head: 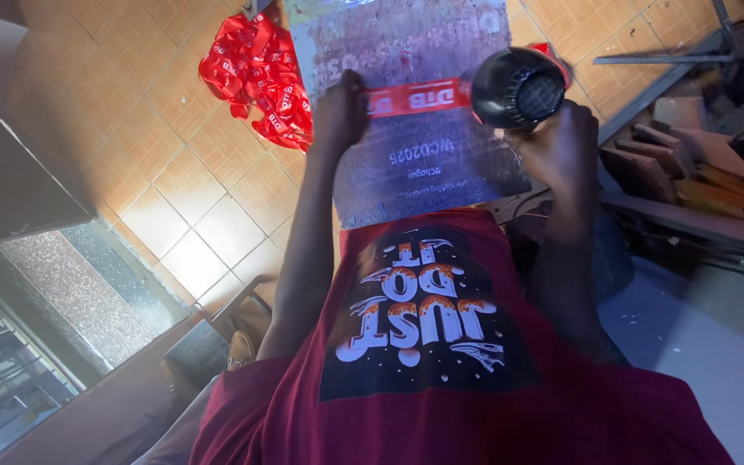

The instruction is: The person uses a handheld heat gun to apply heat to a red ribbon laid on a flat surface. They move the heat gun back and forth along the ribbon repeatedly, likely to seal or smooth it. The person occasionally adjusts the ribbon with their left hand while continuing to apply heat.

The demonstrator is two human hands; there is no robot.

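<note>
At ten o'clock, a pile of red ribbons lies on the tiled floor. My left hand pins one ribbon flat on the grey board. At one o'clock, my right hand grips the black hair dryer, aimed at it.

The person wears a dark red short-sleeved T-shirt of plain cloth. On its chest sits a large black square print with chunky cartoon lettering in white shading to orange, ringed by small white splashes and dots. The sleeves end above the elbows, so both forearms are bare. The left hand and right hand carry no gloves, rings or watch.
</note>
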